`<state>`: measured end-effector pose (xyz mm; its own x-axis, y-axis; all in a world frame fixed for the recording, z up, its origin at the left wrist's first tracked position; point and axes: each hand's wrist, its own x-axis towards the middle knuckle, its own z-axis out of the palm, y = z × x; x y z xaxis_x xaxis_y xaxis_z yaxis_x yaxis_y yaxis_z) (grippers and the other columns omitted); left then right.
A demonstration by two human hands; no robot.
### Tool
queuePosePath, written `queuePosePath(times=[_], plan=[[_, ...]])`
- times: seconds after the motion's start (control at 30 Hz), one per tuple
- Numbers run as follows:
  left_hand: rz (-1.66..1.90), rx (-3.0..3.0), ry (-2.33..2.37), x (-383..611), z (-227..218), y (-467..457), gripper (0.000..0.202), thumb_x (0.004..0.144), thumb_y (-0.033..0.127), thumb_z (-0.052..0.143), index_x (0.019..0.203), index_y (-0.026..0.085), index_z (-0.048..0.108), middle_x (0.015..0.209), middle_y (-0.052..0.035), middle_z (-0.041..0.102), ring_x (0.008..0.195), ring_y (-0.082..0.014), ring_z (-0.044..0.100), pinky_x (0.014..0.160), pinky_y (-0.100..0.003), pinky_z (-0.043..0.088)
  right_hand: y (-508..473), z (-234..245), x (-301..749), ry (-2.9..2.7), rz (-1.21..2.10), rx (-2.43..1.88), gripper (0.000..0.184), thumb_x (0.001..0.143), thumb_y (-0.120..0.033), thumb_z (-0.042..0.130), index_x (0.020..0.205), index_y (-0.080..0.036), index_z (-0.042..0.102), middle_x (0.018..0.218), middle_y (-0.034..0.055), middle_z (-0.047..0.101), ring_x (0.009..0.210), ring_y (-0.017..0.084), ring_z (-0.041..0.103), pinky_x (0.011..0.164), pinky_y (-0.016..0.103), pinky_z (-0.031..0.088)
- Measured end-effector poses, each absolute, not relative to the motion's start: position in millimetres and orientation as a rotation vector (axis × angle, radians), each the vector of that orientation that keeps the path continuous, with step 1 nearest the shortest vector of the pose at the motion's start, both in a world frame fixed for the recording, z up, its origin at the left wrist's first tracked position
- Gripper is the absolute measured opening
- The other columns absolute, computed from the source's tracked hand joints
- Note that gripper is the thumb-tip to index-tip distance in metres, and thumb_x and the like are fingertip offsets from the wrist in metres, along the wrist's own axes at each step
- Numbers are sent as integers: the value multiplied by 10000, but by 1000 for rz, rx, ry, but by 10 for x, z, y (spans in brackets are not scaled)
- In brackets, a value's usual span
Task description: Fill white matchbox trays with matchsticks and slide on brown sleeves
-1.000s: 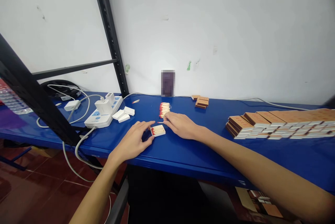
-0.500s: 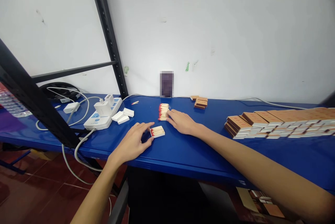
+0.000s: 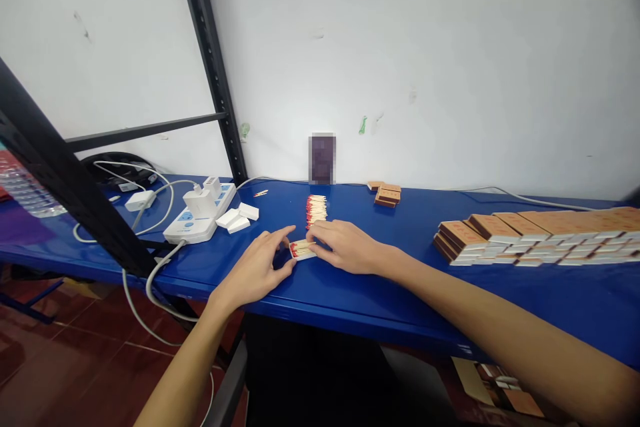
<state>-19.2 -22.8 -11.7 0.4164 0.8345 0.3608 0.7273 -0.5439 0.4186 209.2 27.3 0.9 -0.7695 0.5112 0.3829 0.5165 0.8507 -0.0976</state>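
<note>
A small white matchbox tray [image 3: 303, 256] with red-headed matches in it lies on the blue table. My left hand [image 3: 257, 266] grips its left end, thumb at the near corner and fingers at the far side, index finger raised. Over the tray's right end, my right hand [image 3: 350, 247] has thumb and fingers brought together on matches, which the fingers mostly hide. Just beyond is a row of loose matches [image 3: 317, 208], red heads to the left. Several empty white trays [image 3: 239, 217] rest to the left, near a few stray matches [image 3: 261, 193].
Brown matchboxes are stacked in a long row [image 3: 530, 234] on the right. A few more matchboxes [image 3: 387, 195] lie by the wall. To the left are a white power strip [image 3: 200, 220] with cables and a black shelf post [image 3: 213, 60]. A blurred-out dark rectangle [image 3: 323, 159] leans on the wall.
My right hand has come from the row of loose matches toward me, onto the tray's right end. My left hand stays at the tray's left end. The view has shifted slightly.
</note>
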Motion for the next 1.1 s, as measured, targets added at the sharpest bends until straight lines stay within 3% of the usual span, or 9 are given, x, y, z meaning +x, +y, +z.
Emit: queuePosePath(times=[0.97, 1.1], plan=[[804, 2484, 1365, -179, -87, -244, 510, 896, 287, 557, 1389, 261, 429, 1060, -42, 620, 925, -203, 556, 884, -371, 451, 299, 55, 2085, -2603, 17, -817, 207, 984, -307, 451, 940, -198, 623, 907, 30, 680, 746, 143, 572, 696, 285, 324], [805, 2453, 1358, -164, -59, -263, 377, 881, 267, 564, 1250, 246, 490, 1034, -34, 607, 940, -209, 552, 839, -350, 456, 279, 36, 2053, -2573, 19, -851, 208, 977, -320, 467, 948, -200, 635, 893, 30, 685, 747, 145, 583, 699, 283, 333]])
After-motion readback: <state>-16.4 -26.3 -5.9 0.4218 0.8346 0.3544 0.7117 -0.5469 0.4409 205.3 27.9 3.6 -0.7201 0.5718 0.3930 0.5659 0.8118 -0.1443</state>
